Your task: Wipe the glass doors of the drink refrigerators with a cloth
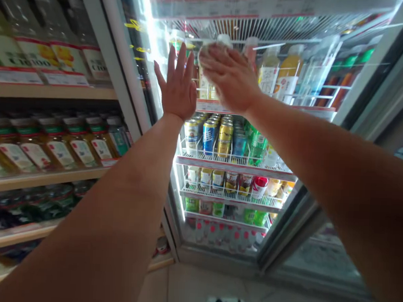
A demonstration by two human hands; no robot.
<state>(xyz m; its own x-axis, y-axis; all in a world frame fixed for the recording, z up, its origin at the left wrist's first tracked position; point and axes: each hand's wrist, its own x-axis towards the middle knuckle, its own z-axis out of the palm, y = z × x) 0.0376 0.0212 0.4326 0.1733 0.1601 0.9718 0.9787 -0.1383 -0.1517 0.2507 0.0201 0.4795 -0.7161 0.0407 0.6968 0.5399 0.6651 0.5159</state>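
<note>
My left hand (178, 85) is raised with its fingers spread, its palm toward the glass door (217, 238) of a lit drinks cooler. Nothing shows in it. To its right, my right hand (233, 76) is pressed over a pale, crumpled cloth (208, 53), whose edge shows at the fingertips. The cloth appears to lie against the glass. Behind the door, bottles of drink (288, 72) stand on the upper rack, and rows of cans (225, 136) stand on the rack below.
Wooden shelves (87, 177) with bottles of amber liquid (68, 140) stand close on my left. The cooler's metal door frame (281, 230) runs down the right. Pale floor tiles (185, 286) lie below.
</note>
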